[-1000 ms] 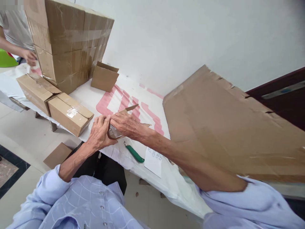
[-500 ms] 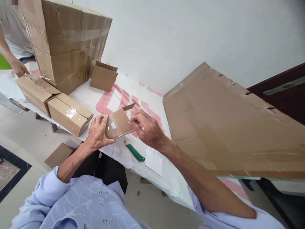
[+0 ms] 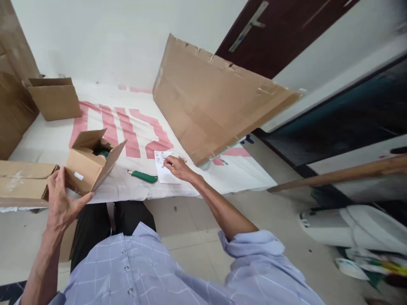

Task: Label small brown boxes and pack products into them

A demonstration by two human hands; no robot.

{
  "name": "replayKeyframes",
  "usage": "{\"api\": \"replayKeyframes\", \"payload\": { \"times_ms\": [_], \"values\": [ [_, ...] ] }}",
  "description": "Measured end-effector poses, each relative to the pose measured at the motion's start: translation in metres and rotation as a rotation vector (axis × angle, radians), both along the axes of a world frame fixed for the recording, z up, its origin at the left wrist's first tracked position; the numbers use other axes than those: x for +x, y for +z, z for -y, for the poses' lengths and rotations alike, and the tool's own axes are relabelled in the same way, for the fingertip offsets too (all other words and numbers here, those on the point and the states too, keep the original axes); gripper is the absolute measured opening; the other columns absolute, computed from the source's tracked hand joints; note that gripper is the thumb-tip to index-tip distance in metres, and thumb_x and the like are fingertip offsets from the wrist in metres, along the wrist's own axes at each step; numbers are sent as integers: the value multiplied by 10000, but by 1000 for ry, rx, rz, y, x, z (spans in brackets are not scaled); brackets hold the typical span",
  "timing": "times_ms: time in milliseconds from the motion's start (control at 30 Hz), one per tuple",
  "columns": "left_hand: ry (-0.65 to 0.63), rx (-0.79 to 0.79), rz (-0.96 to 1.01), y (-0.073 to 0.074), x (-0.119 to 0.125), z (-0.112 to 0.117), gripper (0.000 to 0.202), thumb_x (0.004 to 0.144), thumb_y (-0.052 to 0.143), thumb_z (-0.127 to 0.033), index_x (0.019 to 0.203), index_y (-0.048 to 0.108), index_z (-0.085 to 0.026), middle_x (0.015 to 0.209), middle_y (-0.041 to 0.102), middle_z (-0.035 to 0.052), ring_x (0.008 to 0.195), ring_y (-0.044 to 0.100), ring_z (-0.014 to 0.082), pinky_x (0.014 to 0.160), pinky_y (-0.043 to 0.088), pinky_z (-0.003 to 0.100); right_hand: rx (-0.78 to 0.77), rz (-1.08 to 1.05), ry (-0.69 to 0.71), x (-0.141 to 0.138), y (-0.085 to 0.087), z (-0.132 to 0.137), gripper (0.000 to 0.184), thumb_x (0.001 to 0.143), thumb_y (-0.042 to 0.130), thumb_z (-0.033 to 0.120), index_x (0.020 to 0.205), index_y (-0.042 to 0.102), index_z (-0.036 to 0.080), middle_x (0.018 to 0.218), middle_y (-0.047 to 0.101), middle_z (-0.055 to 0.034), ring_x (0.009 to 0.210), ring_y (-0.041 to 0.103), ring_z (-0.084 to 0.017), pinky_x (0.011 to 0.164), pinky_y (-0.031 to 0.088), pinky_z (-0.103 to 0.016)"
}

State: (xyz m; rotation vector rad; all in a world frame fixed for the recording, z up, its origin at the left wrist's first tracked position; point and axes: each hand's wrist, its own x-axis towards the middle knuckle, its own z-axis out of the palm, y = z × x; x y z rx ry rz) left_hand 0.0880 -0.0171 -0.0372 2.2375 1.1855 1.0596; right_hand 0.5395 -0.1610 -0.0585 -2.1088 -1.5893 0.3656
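Observation:
My left hand (image 3: 62, 200) grips the bottom corner of a small open cardboard box (image 3: 88, 163) at the table's near edge; something green shows inside it. My right hand (image 3: 177, 166) reaches out to a white sheet of stickers (image 3: 161, 169) lying on the white and pink table cover (image 3: 136, 127), fingertips pinched together on the sheet. A green-handled cutter (image 3: 143, 176) lies between the box and the sheet.
A large flat cardboard sheet (image 3: 210, 101) leans at the table's right end. Another open small box (image 3: 54, 97) stands at the back left, a taped carton (image 3: 19, 180) at the near left, stacked cartons (image 3: 12, 93) behind. A dark door (image 3: 270, 29) and floor clutter lie to the right.
My view has swung to the right. My right hand left the small box and went to the sticker sheet. My left hand still holds the box, its flaps now open.

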Motion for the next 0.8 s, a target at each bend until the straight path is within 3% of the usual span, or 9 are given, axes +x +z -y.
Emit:
{"api": "replayKeyframes", "payload": {
  "times_ms": [133, 300, 600, 800],
  "values": [
    [29, 15, -23, 11, 4, 3, 1066, 682, 866, -634, 1560, 470, -175, 1369, 529, 192, 1277, 565, 437, 1080, 548, 643, -65, -12, -1, 13, -30, -6, 113, 922, 484, 254, 868, 574, 212, 875, 686, -68, 810, 569, -206, 750, 414, -321],
    [46, 32, -77, 23, 9, 4, 884, 710, 862, -601, 1471, 512, -318, 1326, 537, 111, 1238, 571, 439, 1030, 564, 665, -101, 14, 17, 28, -48, -18, 135, 944, 463, 228, 930, 595, 202, 938, 691, -89, 844, 548, -217, 764, 393, -330],
    [57, 50, -102, 31, 15, 5, 866, 700, 847, -619, 1441, 501, -336, 1298, 539, 109, 1257, 566, 474, 982, 576, 690, -143, 91, 108, 40, -53, -32, 142, 954, 445, 168, 939, 579, 213, 997, 685, -98, 857, 531, -223, 781, 367, -341],
    [67, 17, -81, 30, 15, 6, 879, 673, 868, -599, 1442, 518, -356, 1301, 537, 99, 1092, 612, 399, 949, 595, 662, -167, 132, 144, 39, -56, -35, 158, 974, 437, 157, 941, 579, 218, 997, 670, -84, 856, 525, -221, 767, 349, -334]
  ]
}}
